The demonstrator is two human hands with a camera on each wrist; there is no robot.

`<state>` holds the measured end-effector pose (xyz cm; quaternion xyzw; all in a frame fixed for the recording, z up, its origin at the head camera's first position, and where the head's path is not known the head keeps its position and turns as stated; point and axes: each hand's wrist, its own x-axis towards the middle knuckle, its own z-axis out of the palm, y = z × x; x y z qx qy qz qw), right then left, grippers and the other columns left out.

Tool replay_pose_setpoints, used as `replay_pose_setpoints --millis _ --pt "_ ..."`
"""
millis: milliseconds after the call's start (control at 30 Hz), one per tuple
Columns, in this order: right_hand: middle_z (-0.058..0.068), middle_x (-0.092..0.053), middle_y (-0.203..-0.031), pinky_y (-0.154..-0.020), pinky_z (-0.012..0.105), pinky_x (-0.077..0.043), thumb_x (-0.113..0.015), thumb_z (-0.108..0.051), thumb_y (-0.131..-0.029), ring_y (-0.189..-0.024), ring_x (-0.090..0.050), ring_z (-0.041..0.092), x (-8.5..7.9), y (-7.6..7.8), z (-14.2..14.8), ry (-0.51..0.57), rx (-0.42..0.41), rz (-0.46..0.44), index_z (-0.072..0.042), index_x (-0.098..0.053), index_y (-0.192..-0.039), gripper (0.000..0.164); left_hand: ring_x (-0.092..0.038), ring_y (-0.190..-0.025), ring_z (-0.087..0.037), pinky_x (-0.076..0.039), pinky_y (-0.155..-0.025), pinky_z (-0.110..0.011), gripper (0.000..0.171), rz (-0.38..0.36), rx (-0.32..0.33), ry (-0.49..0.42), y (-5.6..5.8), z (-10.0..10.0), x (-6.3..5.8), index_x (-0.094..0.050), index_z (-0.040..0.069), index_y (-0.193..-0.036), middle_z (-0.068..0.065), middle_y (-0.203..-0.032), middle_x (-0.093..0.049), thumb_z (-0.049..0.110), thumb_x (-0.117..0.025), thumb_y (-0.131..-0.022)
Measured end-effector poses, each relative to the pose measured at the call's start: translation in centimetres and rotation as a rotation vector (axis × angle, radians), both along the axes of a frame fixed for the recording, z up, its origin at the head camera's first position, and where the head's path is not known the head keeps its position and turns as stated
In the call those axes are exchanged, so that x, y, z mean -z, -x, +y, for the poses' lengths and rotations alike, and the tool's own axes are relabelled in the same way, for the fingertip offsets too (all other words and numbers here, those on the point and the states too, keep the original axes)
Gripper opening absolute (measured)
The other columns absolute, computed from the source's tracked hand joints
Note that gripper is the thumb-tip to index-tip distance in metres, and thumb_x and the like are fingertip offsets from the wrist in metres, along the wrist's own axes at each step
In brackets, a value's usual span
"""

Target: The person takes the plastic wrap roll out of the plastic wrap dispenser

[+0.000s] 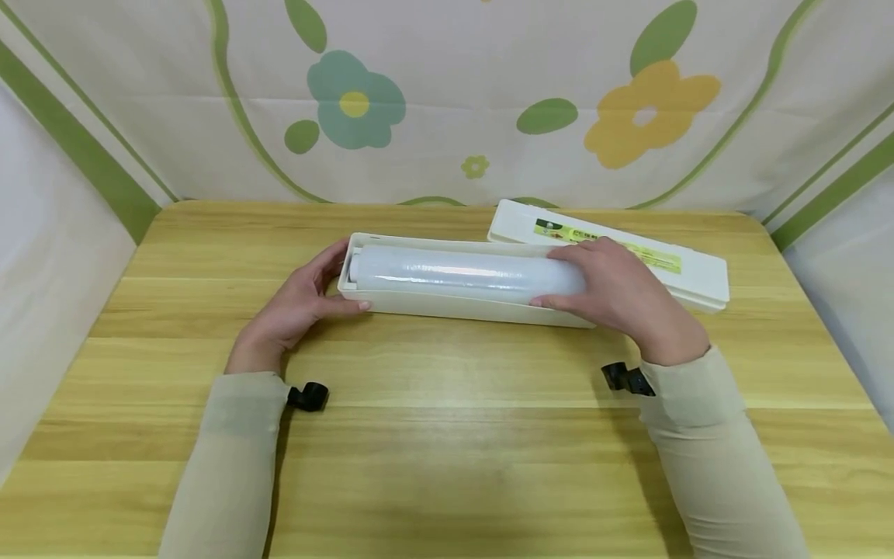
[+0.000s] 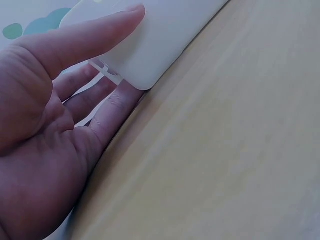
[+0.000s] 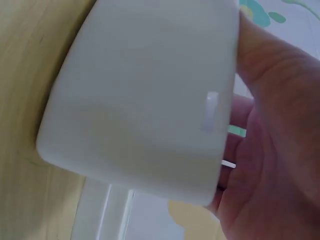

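A long white box (image 1: 447, 305) lies uncovered on the table with a clear, shiny roll of cling film (image 1: 454, 273) inside. My left hand (image 1: 296, 301) holds the box's left end, the thumb on its front wall and the fingers behind and around the end. The left wrist view shows that thumb lying along the white wall (image 2: 165, 45). At the other end, my right hand (image 1: 615, 287) grips the roll from above, thumb at the front rim and fingers at the back. The box's right end (image 3: 140, 110) fills much of the right wrist view; the fingertips are hidden.
Behind the box, to the right, a white lid (image 1: 705, 276) with a green and yellow label lies slanted on the wooden table (image 1: 447, 435). A flower-print cloth (image 1: 447, 101) hangs along the table's back edge, with more cloth at both sides.
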<state>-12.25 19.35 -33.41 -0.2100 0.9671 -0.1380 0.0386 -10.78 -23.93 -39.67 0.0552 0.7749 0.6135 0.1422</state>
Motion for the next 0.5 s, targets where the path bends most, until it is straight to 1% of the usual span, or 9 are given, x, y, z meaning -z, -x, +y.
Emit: replay_pose_setpoints --millis 100,167,233,300,367,500 --pt "0.026 -0.068 -0.141 -0.111 0.061 -0.044 -0.085 -0.058 -0.088 -0.128 -0.058 0.045 0.1 0.2 0.0 0.005 -0.012 -0.004 -0.006 -0.069 -0.143 0.078 -0.039 -0.15 -0.019 -0.036 -0.124 -0.034 0.103 0.004 0.004 0.009 0.0 -0.1 -0.1 -0.033 0.034 -0.17 0.001 -0.166 -0.044 0.008 -0.09 -0.088" --pt "0.026 -0.069 -0.138 -0.107 0.058 -0.044 -0.088 -0.055 -0.087 -0.123 -0.058 0.044 0.5 0.3 0.1 0.032 -0.023 0.016 -0.005 -0.071 -0.14 0.075 -0.039 -0.151 -0.02 -0.041 -0.119 -0.027 0.103 0.01 0.012 0.018 0.1 -0.1 0.0 -0.031 0.033 -0.17 0.0 -0.167 -0.043 0.008 -0.089 -0.088" --pt "0.025 -0.07 -0.133 -0.103 0.056 -0.043 -0.09 -0.055 -0.084 -0.117 -0.057 0.042 0.9 0.5 0.4 0.06 -0.034 0.042 -0.005 -0.073 -0.137 0.075 -0.039 -0.151 -0.021 -0.045 -0.116 -0.026 0.104 0.012 0.009 0.011 0.1 -0.1 0.0 -0.031 0.032 -0.17 0.0 -0.168 -0.043 0.007 -0.09 -0.088" --pt "0.022 -0.071 -0.124 -0.098 0.051 -0.042 -0.093 -0.053 -0.08 -0.111 -0.057 0.038 1.3 0.6 0.6 0.086 -0.043 0.078 -0.005 -0.075 -0.132 0.074 -0.039 -0.152 -0.022 -0.05 -0.108 -0.019 0.105 0.02 0.013 0.004 0.1 -0.1 0.1 -0.03 0.03 -0.171 -0.002 -0.169 -0.042 0.006 -0.089 -0.088" --pt "0.019 -0.07 -0.115 -0.094 0.048 -0.042 -0.095 -0.053 -0.076 -0.105 -0.055 0.035 1.6 0.8 0.9 0.101 -0.049 0.109 -0.005 -0.078 -0.128 0.073 -0.039 -0.152 -0.023 -0.053 -0.103 -0.017 0.105 0.025 0.016 -0.007 0.1 0.0 0.2 -0.03 0.028 -0.171 -0.003 -0.169 -0.041 0.004 -0.089 -0.088" --pt "0.014 -0.069 -0.104 -0.085 0.045 -0.045 -0.1 -0.052 -0.068 -0.096 -0.057 0.031 2.0 1.1 1.1 0.15 -0.06 0.179 -0.006 -0.082 -0.118 0.071 -0.038 -0.152 -0.023 -0.055 -0.1 -0.017 0.104 0.04 0.016 -0.02 0.1 0.0 0.2 -0.031 0.028 -0.171 -0.004 -0.168 -0.042 0.002 -0.088 -0.088"
